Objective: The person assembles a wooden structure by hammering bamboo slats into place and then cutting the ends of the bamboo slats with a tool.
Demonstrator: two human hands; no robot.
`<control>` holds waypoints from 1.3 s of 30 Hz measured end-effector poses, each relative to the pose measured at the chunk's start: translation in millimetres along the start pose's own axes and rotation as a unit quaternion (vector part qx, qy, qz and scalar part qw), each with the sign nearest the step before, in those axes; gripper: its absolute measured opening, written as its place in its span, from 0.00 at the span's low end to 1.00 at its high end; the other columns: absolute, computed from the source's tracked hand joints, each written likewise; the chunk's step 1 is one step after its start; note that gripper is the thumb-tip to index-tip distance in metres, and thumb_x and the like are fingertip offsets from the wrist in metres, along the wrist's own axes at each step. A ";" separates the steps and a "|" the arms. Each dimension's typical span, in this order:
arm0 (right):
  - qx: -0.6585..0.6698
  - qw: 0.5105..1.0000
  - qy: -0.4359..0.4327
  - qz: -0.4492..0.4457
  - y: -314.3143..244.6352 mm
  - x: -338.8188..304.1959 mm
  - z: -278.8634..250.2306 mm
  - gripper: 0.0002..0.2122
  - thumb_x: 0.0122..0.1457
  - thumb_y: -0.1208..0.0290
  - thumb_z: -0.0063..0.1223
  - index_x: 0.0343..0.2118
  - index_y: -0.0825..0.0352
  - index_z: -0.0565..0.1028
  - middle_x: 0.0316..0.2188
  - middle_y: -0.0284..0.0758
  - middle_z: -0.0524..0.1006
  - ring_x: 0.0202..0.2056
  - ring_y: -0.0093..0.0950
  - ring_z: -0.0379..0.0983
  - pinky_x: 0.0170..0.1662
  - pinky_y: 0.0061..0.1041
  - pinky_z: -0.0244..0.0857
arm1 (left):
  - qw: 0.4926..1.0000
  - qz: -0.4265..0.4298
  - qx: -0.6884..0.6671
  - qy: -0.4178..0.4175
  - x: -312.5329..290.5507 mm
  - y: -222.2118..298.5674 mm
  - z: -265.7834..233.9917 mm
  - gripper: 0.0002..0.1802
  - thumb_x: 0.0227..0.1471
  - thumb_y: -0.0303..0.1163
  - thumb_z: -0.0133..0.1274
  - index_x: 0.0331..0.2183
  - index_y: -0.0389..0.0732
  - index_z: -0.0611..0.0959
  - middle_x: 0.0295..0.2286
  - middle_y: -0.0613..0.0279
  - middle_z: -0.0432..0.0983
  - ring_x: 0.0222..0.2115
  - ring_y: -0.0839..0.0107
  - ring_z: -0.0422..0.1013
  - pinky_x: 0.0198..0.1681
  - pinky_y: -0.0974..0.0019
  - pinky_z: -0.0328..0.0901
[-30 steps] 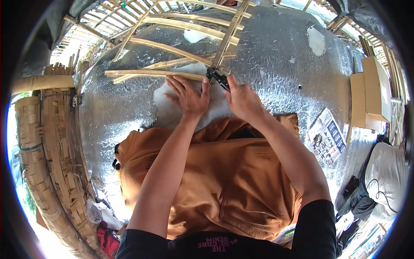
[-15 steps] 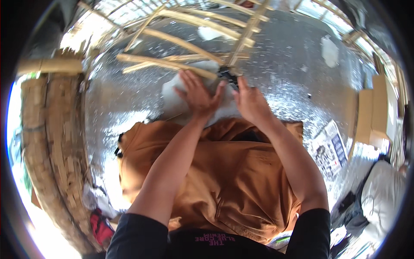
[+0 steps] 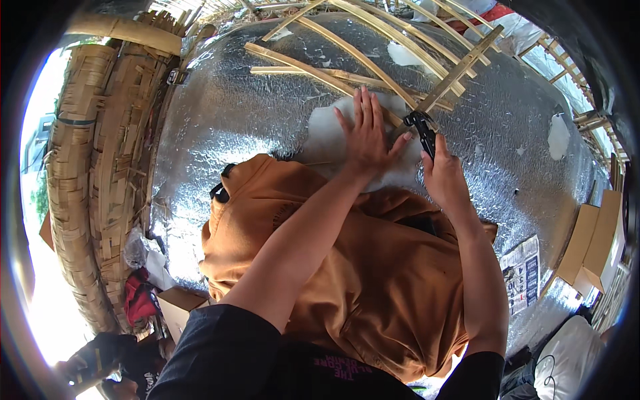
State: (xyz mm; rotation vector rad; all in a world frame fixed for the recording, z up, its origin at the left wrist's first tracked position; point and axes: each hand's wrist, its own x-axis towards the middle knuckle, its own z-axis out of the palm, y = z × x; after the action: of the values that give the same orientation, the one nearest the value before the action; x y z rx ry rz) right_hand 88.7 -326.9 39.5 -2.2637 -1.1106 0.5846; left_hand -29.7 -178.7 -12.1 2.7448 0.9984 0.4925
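Note:
In my right hand (image 3: 448, 175) is a black plier-like hand tool (image 3: 424, 133), its head against the ends of the bamboo strips where they meet. My left hand (image 3: 367, 137) lies palm down with fingers spread, just left of the tool, over a whitish worn patch (image 3: 323, 130) of the silver sheet. Its fingertips are by a bamboo strip (image 3: 300, 65), whose near end passes behind the hand. A broader bamboo slat (image 3: 460, 72) slants up and right from the tool, crossing several thinner strips of a lattice (image 3: 400, 33).
Under everything spreads a shiny silver foil sheet (image 3: 220, 107). An orange-brown garment (image 3: 320, 267) is bunched in front of me. Rolled woven bamboo (image 3: 80, 187) stands at the left. A cardboard box (image 3: 583, 247) and a printed paper (image 3: 521, 275) are at the right; a person's dark sleeve shows lower left.
My view has swung, so the scene sits further right in the picture. My right hand still grips the black tool at the strip ends, and my left hand stays flat beside it.

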 end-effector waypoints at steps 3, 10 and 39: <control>0.003 1.000 -0.016 0.015 0.0 1.7 -2.4 0.22 0.65 0.66 0.49 0.59 0.66 0.59 0.27 0.63 0.76 0.33 0.64 0.74 0.33 0.59 0.69 | 1.000 0.023 -0.002 0.021 1.9 -4.7 2.3 0.58 0.54 0.65 0.47 0.65 0.26 0.51 0.67 0.36 0.43 0.69 0.44 0.38 0.63 0.24 0.30; -0.034 0.998 0.038 -0.043 9.0 -1.1 6.1 0.21 0.64 0.68 0.50 0.56 0.68 0.58 0.26 0.62 0.76 0.31 0.64 0.74 0.32 0.58 0.70 | 0.999 0.009 -0.029 0.012 -1.0 -2.6 2.5 0.52 0.56 0.59 0.45 0.66 0.29 0.54 0.67 0.40 0.45 0.70 0.46 0.39 0.66 0.31 0.31; -0.003 0.996 0.042 -0.079 -21.5 0.0 -26.8 0.11 0.67 0.65 0.49 0.43 0.67 0.66 0.20 0.49 0.77 0.24 0.54 0.76 0.23 0.47 0.69 | 1.000 -0.009 0.022 0.018 2.0 -7.0 17.7 0.45 0.59 0.57 0.36 0.64 0.30 0.59 0.68 0.47 0.47 0.69 0.51 0.41 0.65 0.29 0.35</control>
State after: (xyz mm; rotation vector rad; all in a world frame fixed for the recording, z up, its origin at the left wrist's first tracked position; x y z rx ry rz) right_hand 92.2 -323.5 73.5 -2.1609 -1.2363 0.4188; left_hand -25.9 -173.0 -29.9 2.7725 1.0540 0.5261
